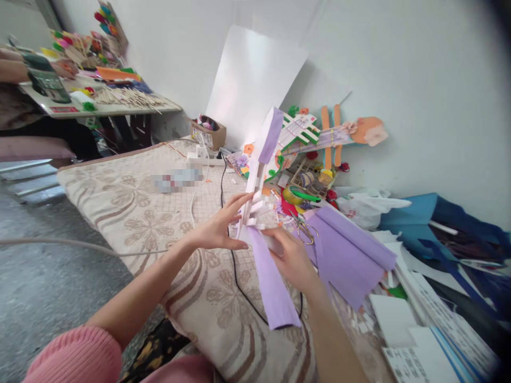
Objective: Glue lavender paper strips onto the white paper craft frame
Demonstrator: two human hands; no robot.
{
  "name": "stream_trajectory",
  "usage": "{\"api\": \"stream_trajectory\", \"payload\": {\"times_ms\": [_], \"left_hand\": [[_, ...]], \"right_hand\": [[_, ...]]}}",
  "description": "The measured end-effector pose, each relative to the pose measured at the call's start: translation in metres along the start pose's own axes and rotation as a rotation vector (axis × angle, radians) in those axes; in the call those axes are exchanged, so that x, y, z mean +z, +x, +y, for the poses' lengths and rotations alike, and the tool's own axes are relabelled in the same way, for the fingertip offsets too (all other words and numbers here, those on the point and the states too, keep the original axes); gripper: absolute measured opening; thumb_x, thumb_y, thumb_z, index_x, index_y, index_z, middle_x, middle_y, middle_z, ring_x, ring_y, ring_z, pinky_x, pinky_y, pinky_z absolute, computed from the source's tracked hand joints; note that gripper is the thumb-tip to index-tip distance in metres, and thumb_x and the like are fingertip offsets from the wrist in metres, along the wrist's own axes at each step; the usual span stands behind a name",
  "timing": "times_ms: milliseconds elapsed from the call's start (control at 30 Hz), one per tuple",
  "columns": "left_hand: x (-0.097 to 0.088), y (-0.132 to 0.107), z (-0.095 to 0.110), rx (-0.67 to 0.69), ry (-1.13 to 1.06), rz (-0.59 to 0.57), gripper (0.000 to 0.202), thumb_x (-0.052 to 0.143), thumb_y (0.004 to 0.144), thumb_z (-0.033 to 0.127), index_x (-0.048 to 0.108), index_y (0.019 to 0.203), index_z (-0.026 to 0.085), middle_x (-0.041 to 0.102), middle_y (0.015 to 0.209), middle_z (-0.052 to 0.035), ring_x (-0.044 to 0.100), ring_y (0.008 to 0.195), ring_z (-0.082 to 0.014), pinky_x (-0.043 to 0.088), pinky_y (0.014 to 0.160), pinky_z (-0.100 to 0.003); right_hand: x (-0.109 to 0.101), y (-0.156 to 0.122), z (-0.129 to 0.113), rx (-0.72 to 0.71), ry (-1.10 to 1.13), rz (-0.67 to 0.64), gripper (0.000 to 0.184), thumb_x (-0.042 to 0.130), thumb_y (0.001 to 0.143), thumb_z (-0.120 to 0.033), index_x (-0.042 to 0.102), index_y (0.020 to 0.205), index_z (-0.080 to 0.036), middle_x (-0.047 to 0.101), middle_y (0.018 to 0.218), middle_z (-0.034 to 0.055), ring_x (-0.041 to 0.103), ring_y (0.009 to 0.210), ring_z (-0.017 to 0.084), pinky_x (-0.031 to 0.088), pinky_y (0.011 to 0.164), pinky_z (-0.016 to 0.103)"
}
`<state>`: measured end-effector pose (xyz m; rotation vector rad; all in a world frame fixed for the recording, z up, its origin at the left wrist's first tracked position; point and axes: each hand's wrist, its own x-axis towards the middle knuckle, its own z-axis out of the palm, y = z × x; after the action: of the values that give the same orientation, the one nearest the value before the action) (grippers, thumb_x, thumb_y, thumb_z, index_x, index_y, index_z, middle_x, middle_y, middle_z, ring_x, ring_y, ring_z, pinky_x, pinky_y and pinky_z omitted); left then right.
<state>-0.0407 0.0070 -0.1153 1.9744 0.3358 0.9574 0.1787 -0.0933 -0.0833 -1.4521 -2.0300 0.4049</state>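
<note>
A long white craft piece [252, 183], apparently cardboard, stands tilted between my hands, with small white tabs along one side and lilac paper round its upper end. My left hand [225, 223] grips its lower part from the left, thumb below and fingers along the edge. At its lower end on the right, my right hand [287, 252] is closed on the piece where a lilac crepe paper strip [273, 287] meets it. The strip hangs down over the tablecloth toward me. My right fingertips are partly hidden behind the strip. Scissors [305, 231] lie right of my hands, beside lilac crepe paper [347, 260].
A decorated paper guitar [295, 138] leans at the wall behind a green tape roll [299, 196]. A black cable [239, 284] crosses the patterned tablecloth [139, 218]. Right lie a plastic bag [363, 207] and blue bag [423, 221]. Another person's hand [66, 68] is at the far-left table.
</note>
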Motion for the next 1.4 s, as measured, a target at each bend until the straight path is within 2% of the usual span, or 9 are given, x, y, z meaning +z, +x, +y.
{"api": "stream_trajectory", "payload": {"times_ms": [133, 433, 1000, 1167, 1300, 1400], "left_hand": [[0.001, -0.001, 0.0, 0.016, -0.007, -0.001, 0.11, 0.087, 0.069, 0.038, 0.02, 0.157, 0.04, 0.021, 0.157, -0.0118, 0.024, 0.149, -0.041, 0.045, 0.112, -0.059], [0.001, -0.002, -0.002, 0.008, -0.067, 0.026, 0.1, 0.084, 0.073, 0.033, 0.026, 0.155, 0.042, 0.023, 0.157, -0.0097, 0.025, 0.149, -0.0398, 0.044, 0.113, -0.059], [0.002, -0.004, 0.002, 0.009, -0.059, 0.032, 0.101, 0.083, 0.073, 0.029, 0.025, 0.155, 0.043, 0.022, 0.156, -0.0089, 0.023, 0.15, -0.039, 0.044, 0.113, -0.057], [0.001, -0.004, 0.003, -0.014, -0.027, 0.048, 0.104, 0.085, 0.071, 0.03, 0.025, 0.155, 0.042, 0.022, 0.157, -0.0101, 0.024, 0.149, -0.0408, 0.045, 0.111, -0.057], [0.0, -0.003, 0.004, -0.016, -0.035, 0.043, 0.102, 0.084, 0.072, 0.03, 0.026, 0.154, 0.043, 0.021, 0.157, -0.0098, 0.023, 0.15, -0.0402, 0.044, 0.112, -0.057], [0.0, -0.003, 0.004, -0.016, -0.028, 0.04, 0.103, 0.085, 0.071, 0.03, 0.025, 0.155, 0.042, 0.021, 0.157, -0.0106, 0.023, 0.15, -0.0405, 0.044, 0.112, -0.058]], "right_hand": [[0.002, 0.001, 0.001, -0.048, -0.029, 0.02, 0.022, 0.064, 0.088, -0.018, 0.063, 0.109, -0.024, 0.073, 0.11, 0.0057, 0.069, 0.105, 0.024, 0.054, 0.089, 0.038], [0.005, 0.0, 0.0, -0.082, -0.018, 0.036, 0.02, 0.063, 0.09, -0.022, 0.065, 0.11, -0.022, 0.074, 0.111, 0.008, 0.07, 0.105, 0.025, 0.055, 0.089, 0.039], [0.006, 0.001, -0.002, -0.01, -0.025, -0.001, 0.023, 0.066, 0.09, -0.027, 0.065, 0.113, -0.022, 0.073, 0.114, 0.0088, 0.068, 0.109, 0.026, 0.053, 0.094, 0.043], [0.007, 0.0, 0.0, 0.001, -0.003, -0.004, 0.038, 0.069, 0.089, -0.035, 0.059, 0.125, -0.025, 0.069, 0.124, 0.0084, 0.065, 0.117, 0.028, 0.051, 0.101, 0.048], [0.005, -0.001, -0.002, -0.103, 0.014, 0.152, 0.051, 0.07, 0.088, -0.042, 0.051, 0.133, -0.027, 0.062, 0.132, 0.0113, 0.059, 0.125, 0.029, 0.051, 0.103, 0.05], [0.002, -0.003, -0.009, -0.264, -0.021, 0.288, 0.047, 0.069, 0.089, -0.039, 0.052, 0.133, -0.031, 0.051, 0.142, 0.011, 0.05, 0.134, 0.03, 0.048, 0.106, 0.053]]}}
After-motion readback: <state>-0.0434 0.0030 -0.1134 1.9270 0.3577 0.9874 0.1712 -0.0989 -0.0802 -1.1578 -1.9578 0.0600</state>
